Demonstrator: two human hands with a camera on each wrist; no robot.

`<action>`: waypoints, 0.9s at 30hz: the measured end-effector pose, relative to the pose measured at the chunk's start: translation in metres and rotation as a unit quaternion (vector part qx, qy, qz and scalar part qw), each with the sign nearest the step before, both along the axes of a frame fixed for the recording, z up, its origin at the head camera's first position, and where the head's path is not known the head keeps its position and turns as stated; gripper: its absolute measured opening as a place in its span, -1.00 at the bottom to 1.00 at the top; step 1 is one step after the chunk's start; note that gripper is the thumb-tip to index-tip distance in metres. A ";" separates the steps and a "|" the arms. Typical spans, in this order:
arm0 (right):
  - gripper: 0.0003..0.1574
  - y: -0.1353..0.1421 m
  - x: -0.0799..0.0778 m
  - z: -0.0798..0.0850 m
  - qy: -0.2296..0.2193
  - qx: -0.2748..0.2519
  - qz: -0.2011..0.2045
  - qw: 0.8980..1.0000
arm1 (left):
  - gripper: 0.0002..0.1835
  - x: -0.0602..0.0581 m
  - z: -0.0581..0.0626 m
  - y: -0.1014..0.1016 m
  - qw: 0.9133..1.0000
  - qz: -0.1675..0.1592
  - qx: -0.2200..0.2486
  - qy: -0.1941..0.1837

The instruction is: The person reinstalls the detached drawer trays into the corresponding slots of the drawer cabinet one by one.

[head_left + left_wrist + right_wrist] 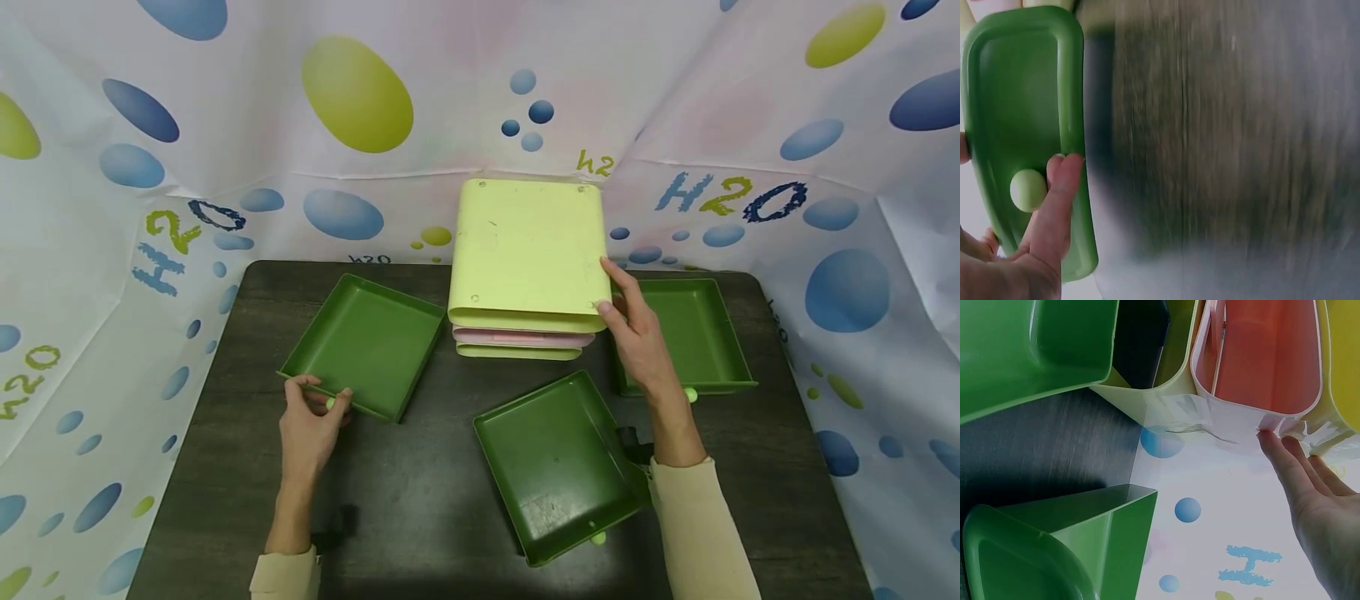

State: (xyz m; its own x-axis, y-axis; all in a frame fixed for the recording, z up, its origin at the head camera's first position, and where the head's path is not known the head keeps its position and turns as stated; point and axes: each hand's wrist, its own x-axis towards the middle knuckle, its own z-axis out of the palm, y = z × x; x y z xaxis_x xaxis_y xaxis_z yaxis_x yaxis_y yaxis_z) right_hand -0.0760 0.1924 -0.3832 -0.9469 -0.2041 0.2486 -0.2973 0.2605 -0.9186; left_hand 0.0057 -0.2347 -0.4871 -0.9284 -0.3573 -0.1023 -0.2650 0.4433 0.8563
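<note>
My left hand (307, 429) grips the front panel of a green drawer (363, 342) at the table's left, fingers and thumb around its pale round knob (1029, 190). That drawer is angled, its back corner close to the stacked drawer unit (532, 246). The unit has a yellow top section, a pink section (1272, 362) in the middle and a yellow-green one at the bottom, with clear tape on its side. My right hand (637, 342) rests against the unit's right side, thumb at the top's front corner and fingers fairly straight along the side wall.
A second green drawer (678, 325) sits right of the unit, partly behind my right hand. A third green drawer (558, 462) lies turned at front centre, beside my right forearm. A dark wooden table (420, 517) meets a patterned white sheet (247, 100) at the back and sides.
</note>
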 end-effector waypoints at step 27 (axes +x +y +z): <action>-0.33 0.005 -0.003 0.003 -0.033 0.009 0.013 0.999 | -0.35 0.025 0.017 0.033 0.998 0.041 -0.046 -0.022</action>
State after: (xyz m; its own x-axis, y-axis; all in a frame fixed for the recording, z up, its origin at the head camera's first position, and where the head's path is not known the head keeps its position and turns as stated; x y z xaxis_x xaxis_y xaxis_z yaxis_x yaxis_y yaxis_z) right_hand -0.0792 0.1973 -0.3798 -0.9554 -0.2326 0.1819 -0.2432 0.2704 -0.9315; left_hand 0.0309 -0.2014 -0.4700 -0.8910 -0.4414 -0.1064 -0.3407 0.4951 0.7993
